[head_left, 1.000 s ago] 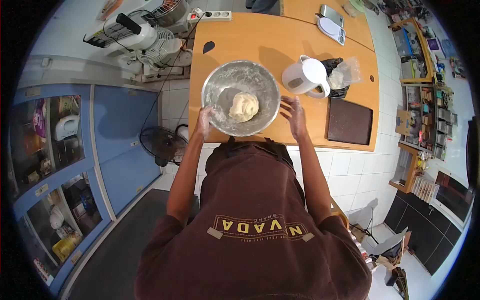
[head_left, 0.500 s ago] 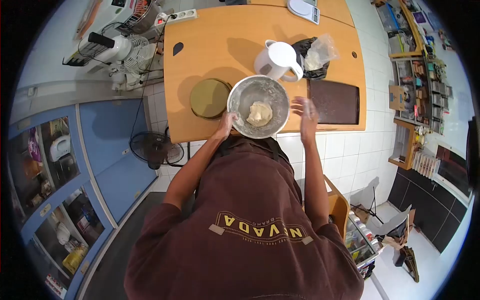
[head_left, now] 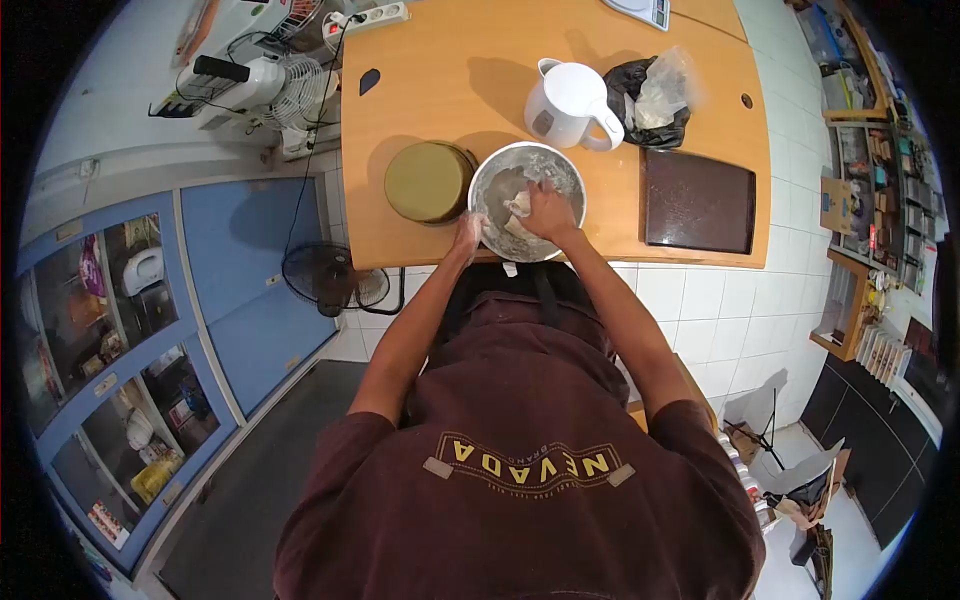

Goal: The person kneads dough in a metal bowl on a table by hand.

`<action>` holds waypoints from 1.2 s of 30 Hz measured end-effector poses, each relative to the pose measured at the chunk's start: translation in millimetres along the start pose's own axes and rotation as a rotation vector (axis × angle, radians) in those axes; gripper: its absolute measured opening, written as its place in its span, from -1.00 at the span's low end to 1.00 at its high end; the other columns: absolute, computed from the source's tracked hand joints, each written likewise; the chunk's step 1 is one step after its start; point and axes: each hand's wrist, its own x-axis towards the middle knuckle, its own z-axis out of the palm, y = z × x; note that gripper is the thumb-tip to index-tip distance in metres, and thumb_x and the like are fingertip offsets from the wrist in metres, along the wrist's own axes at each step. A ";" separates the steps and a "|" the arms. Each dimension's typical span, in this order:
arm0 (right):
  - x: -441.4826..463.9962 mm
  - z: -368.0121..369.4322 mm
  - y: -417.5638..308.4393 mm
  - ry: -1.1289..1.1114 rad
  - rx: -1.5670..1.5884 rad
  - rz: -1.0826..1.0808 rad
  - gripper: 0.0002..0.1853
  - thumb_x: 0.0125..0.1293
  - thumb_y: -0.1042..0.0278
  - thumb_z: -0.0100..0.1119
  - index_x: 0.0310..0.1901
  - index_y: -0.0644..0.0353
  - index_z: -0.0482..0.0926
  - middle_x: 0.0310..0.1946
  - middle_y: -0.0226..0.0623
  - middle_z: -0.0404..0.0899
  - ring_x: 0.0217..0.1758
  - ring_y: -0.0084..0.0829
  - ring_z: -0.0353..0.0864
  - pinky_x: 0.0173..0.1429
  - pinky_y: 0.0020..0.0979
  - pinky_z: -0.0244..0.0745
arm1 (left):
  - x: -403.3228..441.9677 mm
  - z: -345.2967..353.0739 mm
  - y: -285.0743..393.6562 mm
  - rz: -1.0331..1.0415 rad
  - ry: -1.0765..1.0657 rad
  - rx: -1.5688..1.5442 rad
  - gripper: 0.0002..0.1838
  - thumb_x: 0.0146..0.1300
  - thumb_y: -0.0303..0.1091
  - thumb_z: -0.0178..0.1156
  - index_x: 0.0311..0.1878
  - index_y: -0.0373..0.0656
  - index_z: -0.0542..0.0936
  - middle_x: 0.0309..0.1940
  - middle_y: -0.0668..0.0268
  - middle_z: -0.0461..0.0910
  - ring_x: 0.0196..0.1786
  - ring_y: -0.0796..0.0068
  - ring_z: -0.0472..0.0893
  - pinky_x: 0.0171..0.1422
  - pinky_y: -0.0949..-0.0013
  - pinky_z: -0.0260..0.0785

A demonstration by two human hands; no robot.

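A steel bowl (head_left: 482,180), dusted with flour inside, stands at the front edge of the wooden table (head_left: 430,80). My left hand (head_left: 470,236) grips the bowl's left rim. Inside the bowl my right hand (head_left: 546,212) is closed on pale dough (head_left: 518,206), part of which the fingers hide. Close to the bowl on its left is a round olive-coloured container (head_left: 428,182). Behind the bowl stands a white pitcher (head_left: 570,100).
A dark tray (head_left: 698,202) lies at the table's right. Beyond it are a black bag (head_left: 625,85) with a clear plastic bag (head_left: 664,88), and a white scale (head_left: 645,10). A power strip (head_left: 372,20) sits at the back left, and a black fan (head_left: 322,278) stands below.
My right hand has gone from beside the bowl into it, onto the dough. The bowl was lifted aside, uncovering the olive container, and is now on its right, with my left hand on the rim.
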 end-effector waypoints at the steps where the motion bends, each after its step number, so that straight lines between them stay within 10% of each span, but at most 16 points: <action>1: 1.7 5.7 0.1 0.003 -0.044 0.004 -0.20 0.30 -0.22 0.15 0.33 0.33 0.35 0.32 0.36 0.26 0.35 0.29 0.35 0.30 0.07 0.44 | 0.1 0.2 -5.6 0.003 0.021 -0.023 -0.73 -0.12 -0.27 0.13 -0.41 -0.32 0.54 -0.32 0.10 0.56 -0.19 0.18 0.54 -0.03 0.15 0.37; 10: -0.1 52.6 14.5 0.141 -0.213 -0.097 -0.19 0.32 -0.23 0.11 0.42 0.20 0.28 0.38 0.30 0.19 0.43 0.25 0.21 0.48 0.17 0.12 | 4.2 10.1 -30.9 -0.226 0.167 -0.256 -0.73 -0.02 -0.29 0.09 -0.36 -0.33 0.57 -0.43 0.18 0.54 -0.29 0.29 0.54 -0.17 0.17 0.38; 26: 52.7 54.9 -18.9 0.155 -0.141 0.105 -0.32 0.29 -0.24 0.11 0.27 0.10 0.36 0.26 -0.02 0.34 0.40 0.03 0.27 0.38 0.28 0.17 | -19.3 8.9 -36.4 -0.071 0.203 0.045 -0.63 0.19 -0.37 0.06 -0.03 -0.44 0.58 -0.25 0.05 0.65 -0.20 0.25 0.62 -0.09 0.19 0.45; 36: 46.0 38.4 1.7 -0.148 -0.103 -0.154 -0.17 0.16 0.02 0.29 0.37 0.34 0.25 0.27 0.36 0.31 0.45 0.26 0.23 0.55 0.03 0.11 | -19.3 19.0 -9.8 -0.172 0.287 -0.509 -0.60 0.16 -0.56 0.17 0.11 -0.38 0.55 -0.07 0.04 0.64 -0.09 0.22 0.64 -0.01 0.15 0.52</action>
